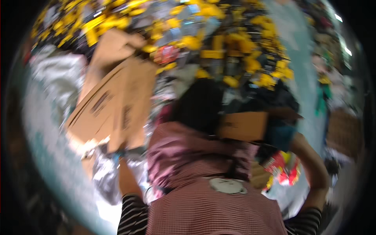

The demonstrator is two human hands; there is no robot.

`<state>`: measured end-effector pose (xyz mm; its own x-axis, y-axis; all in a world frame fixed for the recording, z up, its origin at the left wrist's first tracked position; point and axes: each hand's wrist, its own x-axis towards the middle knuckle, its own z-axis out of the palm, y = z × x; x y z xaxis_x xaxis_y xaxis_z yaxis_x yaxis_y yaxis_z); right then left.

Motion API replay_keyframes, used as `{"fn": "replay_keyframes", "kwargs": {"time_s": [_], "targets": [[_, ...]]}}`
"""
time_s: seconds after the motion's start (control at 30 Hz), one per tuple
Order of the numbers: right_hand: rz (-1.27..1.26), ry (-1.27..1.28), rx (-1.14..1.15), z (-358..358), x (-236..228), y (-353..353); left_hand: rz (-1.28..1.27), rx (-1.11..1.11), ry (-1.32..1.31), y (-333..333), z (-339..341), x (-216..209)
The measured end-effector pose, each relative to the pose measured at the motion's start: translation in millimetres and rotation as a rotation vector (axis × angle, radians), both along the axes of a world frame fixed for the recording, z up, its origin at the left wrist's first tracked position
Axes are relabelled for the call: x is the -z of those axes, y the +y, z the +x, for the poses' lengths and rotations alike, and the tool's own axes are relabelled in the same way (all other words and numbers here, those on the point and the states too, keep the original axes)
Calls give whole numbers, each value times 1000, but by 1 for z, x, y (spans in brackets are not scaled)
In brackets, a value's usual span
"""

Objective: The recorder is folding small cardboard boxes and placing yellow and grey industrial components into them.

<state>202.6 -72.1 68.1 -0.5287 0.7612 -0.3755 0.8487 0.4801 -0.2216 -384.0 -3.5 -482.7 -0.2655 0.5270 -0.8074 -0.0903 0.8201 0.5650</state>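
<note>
At the left, a large flattened brown cardboard box (135, 100) stands tilted, with dark printing on its panels. My left hand (119, 153) closes on its lower edge; the box hides most of the fingers. On the right my arm bends inward, and my right hand (280, 136), in a blue-teal glove, is closed at the right edge of a smaller brown cardboard piece (244, 126). Motion blurs its fingers. The smaller piece lies over my lap, beside a large dark shape (199, 105) that I cannot make out. A pink checked apron (211, 203) covers my front.
A wide heap of yellow and dark pieces (188, 27) fills the far side. White sacking (60, 74) lies at the far left, clear plastic (107, 176) below the box. Near my right arm is a red and yellow package (284, 168); a brown carton (344, 131) stands further right.
</note>
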Motion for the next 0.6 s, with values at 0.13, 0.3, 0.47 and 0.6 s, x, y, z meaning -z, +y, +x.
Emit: {"fn": "replay_keyframes", "kwargs": {"time_s": [0.13, 0.3, 0.47, 0.6], "targets": [[-189, -125, 460, -25, -33, 4, 16, 36, -270, -45, -15, -33], [52, 87, 446, -51, -52, -43, 43, 1, -363, -132, -17, -72], [436, -12, 472, -64, -24, -76, 895, 402, 24, -10, 165, -344], [508, 20, 461, -63, -19, -75, 1547, 718, 273, 7, 250, -475]]}}
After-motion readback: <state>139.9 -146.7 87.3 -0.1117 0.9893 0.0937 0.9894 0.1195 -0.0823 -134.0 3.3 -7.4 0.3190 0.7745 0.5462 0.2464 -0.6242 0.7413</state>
